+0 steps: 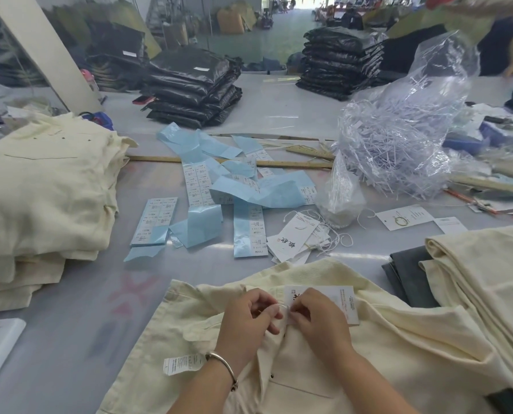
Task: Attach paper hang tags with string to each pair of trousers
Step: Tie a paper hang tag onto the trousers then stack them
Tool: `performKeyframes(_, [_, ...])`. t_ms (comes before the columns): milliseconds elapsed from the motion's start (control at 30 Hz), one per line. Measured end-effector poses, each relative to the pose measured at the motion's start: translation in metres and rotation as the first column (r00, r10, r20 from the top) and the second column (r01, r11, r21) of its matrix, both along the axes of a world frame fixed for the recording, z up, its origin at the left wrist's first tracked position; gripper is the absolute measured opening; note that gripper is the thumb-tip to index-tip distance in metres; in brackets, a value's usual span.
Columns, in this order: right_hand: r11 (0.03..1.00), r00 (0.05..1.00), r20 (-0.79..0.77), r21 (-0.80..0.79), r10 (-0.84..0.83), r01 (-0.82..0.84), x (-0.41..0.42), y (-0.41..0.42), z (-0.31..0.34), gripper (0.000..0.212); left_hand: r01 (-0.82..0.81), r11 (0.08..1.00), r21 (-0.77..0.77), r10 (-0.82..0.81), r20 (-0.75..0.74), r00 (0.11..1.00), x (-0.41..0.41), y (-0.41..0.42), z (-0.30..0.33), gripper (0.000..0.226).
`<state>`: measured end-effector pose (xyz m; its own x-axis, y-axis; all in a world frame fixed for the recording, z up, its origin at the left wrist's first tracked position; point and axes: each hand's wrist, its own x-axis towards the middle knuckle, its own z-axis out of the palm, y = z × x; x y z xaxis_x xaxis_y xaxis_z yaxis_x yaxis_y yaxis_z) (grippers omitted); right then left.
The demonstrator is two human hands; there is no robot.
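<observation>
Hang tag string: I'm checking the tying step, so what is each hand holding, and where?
Both the left hand and right hand pinch the string at the trousers, beside the hang tag.

Two stacks of black plastic-wrapped folded garments [194,88] stand on the grey desk [70,309], both beyond the one crinkled clear plastic bag of white strings [398,127]. Nearer than that bag lie two piles of cream folded trousers [40,186], one loose heap of white paper hang tags [297,237] and two long wooden rulers [297,164].
</observation>
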<state>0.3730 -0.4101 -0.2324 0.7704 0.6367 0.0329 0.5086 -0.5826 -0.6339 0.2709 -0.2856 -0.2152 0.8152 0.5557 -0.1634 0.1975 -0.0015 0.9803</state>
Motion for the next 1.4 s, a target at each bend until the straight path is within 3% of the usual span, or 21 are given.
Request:
performKeyframes(100, [0.999, 1.000, -0.010, 0.034, -0.026, 0.026, -0.001, 0.001, 0.002, 0.010, 0.015, 1.000, 0.010, -0.015, -0.008, 1.000, 0.000, 0.000, 0.002, 0.010])
performKeyframes(200, [0.957, 0.971, -0.230, 0.262, -0.066, 0.127, -0.006, -0.002, 0.011, 0.017, 0.016, 1.000, 0.021, -0.017, 0.012, 1.000, 0.002, -0.001, 0.006, 0.012])
performKeyframes(333, [0.808, 0.789, -0.609, 0.506, 0.086, 0.302, -0.006, -0.007, 0.025, 0.009, 0.041, 0.997, 0.065, -0.044, 0.047, 0.998, 0.006, -0.004, 0.011, 0.017])
performKeyframes(500, [0.719, 0.563, -0.801, 0.512, 0.202, 0.470, -0.001, -0.011, 0.031, 0.011, 0.045, 0.994, 0.096, -0.053, 0.077, 0.996, 0.008, -0.008, 0.015, 0.019])
performKeyframes(600, [0.697, 0.489, -0.837, 0.504, 0.247, 0.511, 0.000, -0.012, 0.031, 0.017, 0.042, 0.989, 0.142, -0.052, 0.064, 0.997, 0.010, -0.008, 0.017, 0.013])
performKeyframes(733, [0.704, 0.469, -0.840, 0.507, 0.273, 0.498, 0.000, -0.010, 0.030, 0.020, 0.023, 0.980, 0.198, -0.036, 0.060, 0.998, 0.011, -0.008, 0.022, 0.004])
performKeyframes(900, [0.701, 0.448, -0.846, 0.505, 0.288, 0.503, -0.001, -0.007, 0.029, 0.016, 0.017, 0.954, 0.300, -0.027, 0.028, 0.999, 0.011, -0.005, 0.025, 0.021])
performKeyframes(1200, [0.674, 0.370, -0.871, 0.487, 0.323, 0.556, 0.003, -0.006, 0.025, 0.016, 0.032, 0.937, 0.349, -0.040, 0.016, 0.999, 0.014, -0.004, 0.029, 0.016])
performKeyframes(1300, [0.683, 0.389, -0.867, 0.489, 0.311, 0.543, 0.003, -0.007, 0.025, 0.017, 0.053, 0.900, 0.432, -0.061, 0.005, 0.998, 0.014, -0.003, 0.031, 0.015])
performKeyframes(1400, [0.712, 0.511, -0.823, 0.514, 0.250, 0.478, 0.003, -0.008, 0.027, 0.014, 0.086, 0.828, 0.554, -0.096, -0.012, 0.995, 0.015, -0.002, 0.033, 0.015])
